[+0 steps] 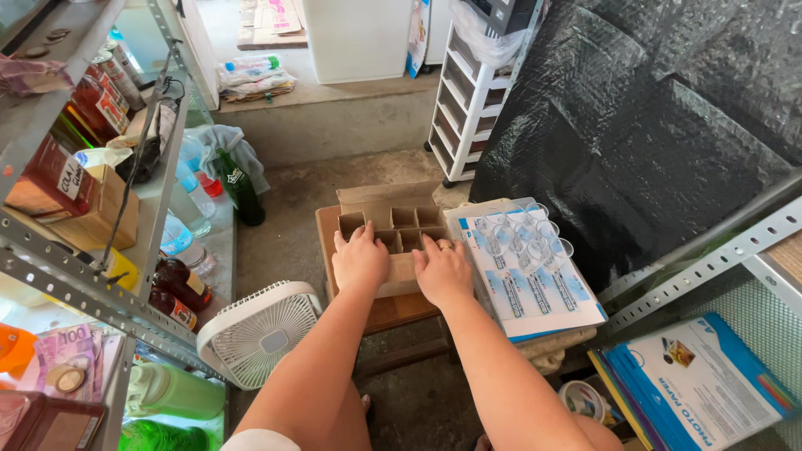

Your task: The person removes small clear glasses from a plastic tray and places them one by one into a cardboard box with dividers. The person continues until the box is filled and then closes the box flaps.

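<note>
Both hands pressed flat on a cardboard divider box point(393, 230): left hand point(359, 260) and right hand point(443, 269) with grips spread wide, holding nothing. At 3 o'clock lay a pack of clear plastic cups point(526, 250); at 7 o'clock stood a white fan point(259, 332).

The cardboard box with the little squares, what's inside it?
The cardboard box has divider walls making small compartments, and the ones in view look empty. The left hand and right hand cover the nearest compartments, hiding what's in those.

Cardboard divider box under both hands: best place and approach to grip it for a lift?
Probably the two short end walls of the cardboard divider box, from left and right. The left hand and right hand cover its near edge, the open cells face up, and thin partitions would likely crush. A glass pack crowds the right side.
</note>
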